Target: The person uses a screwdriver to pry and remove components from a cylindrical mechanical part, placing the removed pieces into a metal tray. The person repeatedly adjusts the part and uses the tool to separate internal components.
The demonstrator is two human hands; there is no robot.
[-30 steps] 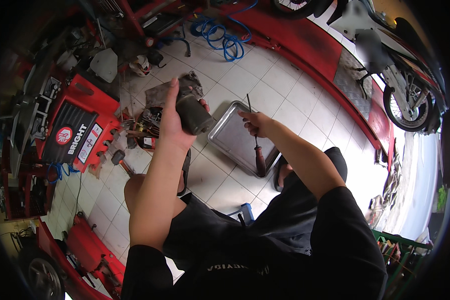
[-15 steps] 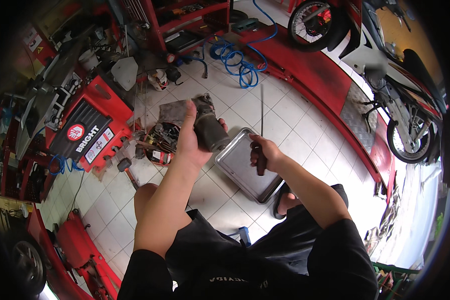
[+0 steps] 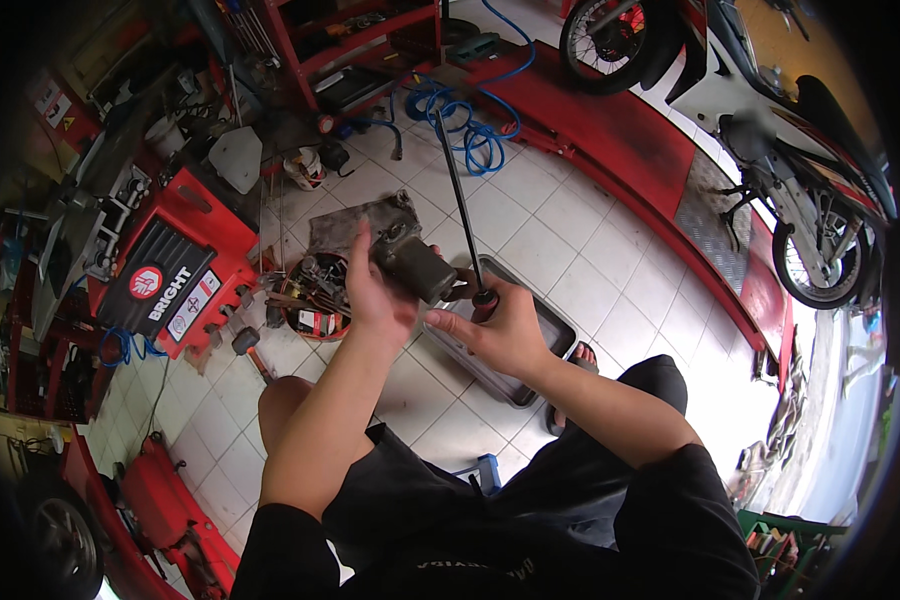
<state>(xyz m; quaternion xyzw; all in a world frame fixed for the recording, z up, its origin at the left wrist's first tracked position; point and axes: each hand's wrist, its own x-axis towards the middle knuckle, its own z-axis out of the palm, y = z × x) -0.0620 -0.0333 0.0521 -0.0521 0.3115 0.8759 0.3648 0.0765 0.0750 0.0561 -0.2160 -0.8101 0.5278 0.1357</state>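
Note:
My left hand [image 3: 378, 300] cradles a dark grey, cylinder-shaped metal part [image 3: 420, 270], its thumb raised along the far-left side. In my right hand [image 3: 513, 332] is a long screwdriver [image 3: 461, 205] with a dark red handle, its thin shaft slanting away to the far left. The right hand's fingertips reach the near-right end of the metal part; whether they touch it I cannot tell. Beneath both hands lies a shallow metal tray [image 3: 562, 325] on the tiled floor, partly covered by my right hand and forearm.
A grey stained cloth [image 3: 338, 228] and a round container of tools [image 3: 315, 322] lie past my left hand. A mallet [image 3: 247, 343] is near my left knee. A red machine [image 3: 185, 260] stands left, a coiled blue hose [image 3: 483, 145] ahead, a motorcycle [image 3: 760, 150] on a red lift [image 3: 620, 140] at right.
My right hand has moved left, up to the metal part. The screwdriver's shaft, upright before, now leans toward the far left. My left hand still holds the part in nearly the same place.

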